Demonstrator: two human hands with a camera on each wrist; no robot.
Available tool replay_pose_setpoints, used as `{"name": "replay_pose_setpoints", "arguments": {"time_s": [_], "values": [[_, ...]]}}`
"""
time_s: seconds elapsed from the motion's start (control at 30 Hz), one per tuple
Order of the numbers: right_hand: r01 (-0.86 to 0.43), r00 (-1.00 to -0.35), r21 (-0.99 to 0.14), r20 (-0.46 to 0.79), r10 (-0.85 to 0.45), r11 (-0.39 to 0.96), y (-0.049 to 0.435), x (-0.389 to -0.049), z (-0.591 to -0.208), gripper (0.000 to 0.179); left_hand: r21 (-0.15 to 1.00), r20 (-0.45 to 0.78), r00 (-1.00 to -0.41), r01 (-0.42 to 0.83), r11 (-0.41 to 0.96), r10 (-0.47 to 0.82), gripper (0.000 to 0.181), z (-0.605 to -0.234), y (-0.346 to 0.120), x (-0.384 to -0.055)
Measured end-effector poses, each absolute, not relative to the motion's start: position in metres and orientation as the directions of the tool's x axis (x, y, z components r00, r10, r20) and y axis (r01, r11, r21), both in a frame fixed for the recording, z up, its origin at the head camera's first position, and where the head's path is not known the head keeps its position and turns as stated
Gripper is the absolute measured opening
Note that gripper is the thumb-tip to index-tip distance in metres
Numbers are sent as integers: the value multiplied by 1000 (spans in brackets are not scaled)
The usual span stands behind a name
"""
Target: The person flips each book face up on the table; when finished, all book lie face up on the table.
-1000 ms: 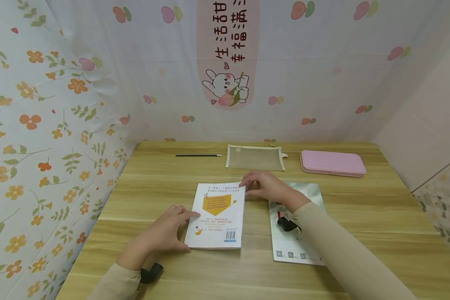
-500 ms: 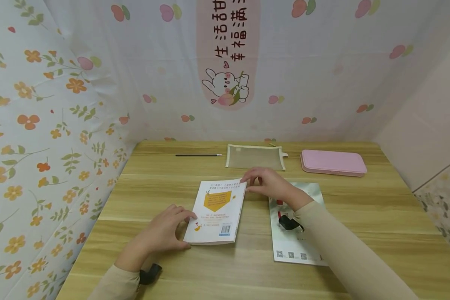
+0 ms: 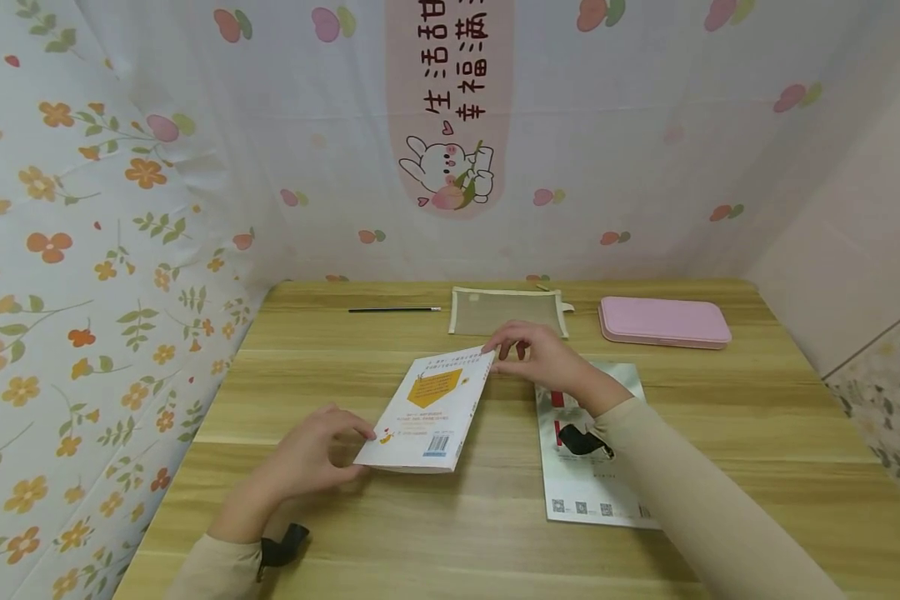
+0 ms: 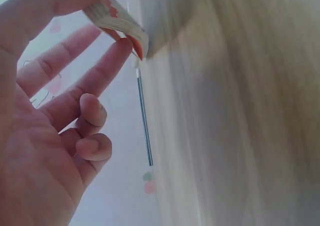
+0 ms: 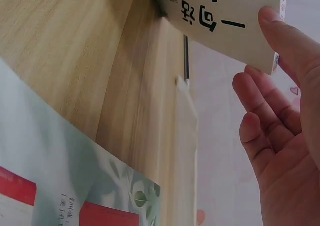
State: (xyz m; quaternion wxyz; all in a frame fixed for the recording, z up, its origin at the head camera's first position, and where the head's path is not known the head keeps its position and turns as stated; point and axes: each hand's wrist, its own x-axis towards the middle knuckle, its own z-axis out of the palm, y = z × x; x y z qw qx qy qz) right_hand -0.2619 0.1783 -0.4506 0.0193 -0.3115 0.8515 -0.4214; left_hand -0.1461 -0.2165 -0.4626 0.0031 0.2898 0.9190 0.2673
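A white paperback book (image 3: 427, 408), with an orange-yellow panel and a barcode on its upper face, tilts over the wooden table with its right side raised. My right hand (image 3: 543, 362) pinches its far right corner; in the right wrist view the thumb presses the underside of the book (image 5: 225, 30), which carries large black characters. At the near left corner, my left hand (image 3: 307, 458) holds the book between thumb and fingers. The left wrist view shows the page edges of the book (image 4: 117, 23) between that thumb and the fingers.
A pale green booklet (image 3: 592, 492) lies flat under the right forearm. Along the back of the table (image 3: 307, 358) are a black pencil (image 3: 393, 310), a mesh zip pouch (image 3: 502, 312) and a pink case (image 3: 663, 322). Patterned cloth hangs behind and at the left.
The book, flat at first, has its far right side lifted and now tilts. The right hand has risen with it, and the left hand has shifted slightly left and up with its corner.
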Motion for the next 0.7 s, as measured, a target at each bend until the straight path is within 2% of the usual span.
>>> {"name": "replay_pose_setpoints", "arguments": {"time_s": [0.13,0.4,0.7], "values": [[-517,-804,-736,243,-542,437,180,-260,-447,26,488,214,-819,562,668,533,35,-459,-220,-147],[-496,-832,-746,261,-491,445,183,-259,-438,22,459,437,-754,656,599,490,34,-454,-228,-152],[-495,-838,-757,285,-465,427,185,-259,-431,17,484,545,-716,694,534,437,29,-447,-229,-157]]}}
